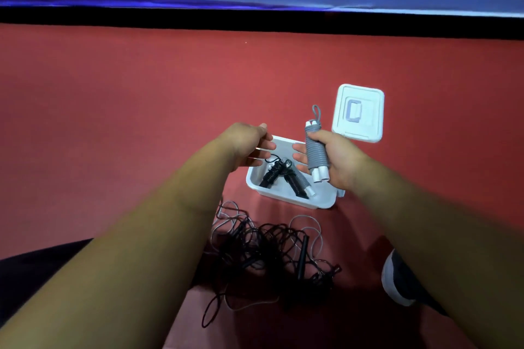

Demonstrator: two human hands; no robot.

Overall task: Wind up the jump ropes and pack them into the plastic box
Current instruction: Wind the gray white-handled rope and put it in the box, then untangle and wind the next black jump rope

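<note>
My right hand grips a wound grey jump rope with white handles, held upright above the right side of the white plastic box. A small grey loop sticks out at the bundle's top. Inside the box lie two wound black jump ropes, side by side. My left hand hovers over the box's left rim with fingers extended, holding nothing. A tangled heap of loose black and grey ropes lies on the red floor in front of the box.
The box's white lid lies flat on the floor behind and right of the box. A dark shoe shows at lower right. Red floor extends left and back to a black strip and a blue wall.
</note>
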